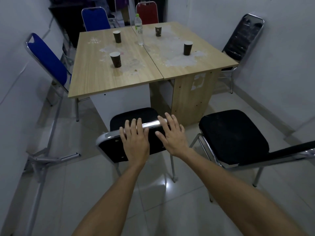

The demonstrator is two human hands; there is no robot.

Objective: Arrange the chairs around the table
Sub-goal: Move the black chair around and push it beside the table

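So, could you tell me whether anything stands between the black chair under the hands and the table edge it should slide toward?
Nothing visible blocks it. The floor between the black chair and the table shows bare. The second black chair stands apart to its right. Both the left hand and right hand rest open-fingered on the backrest.

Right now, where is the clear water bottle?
In the head view, the water bottle stands upright on the far half of the table, at the seam between the two tabletops, with the far paper cups on either side.
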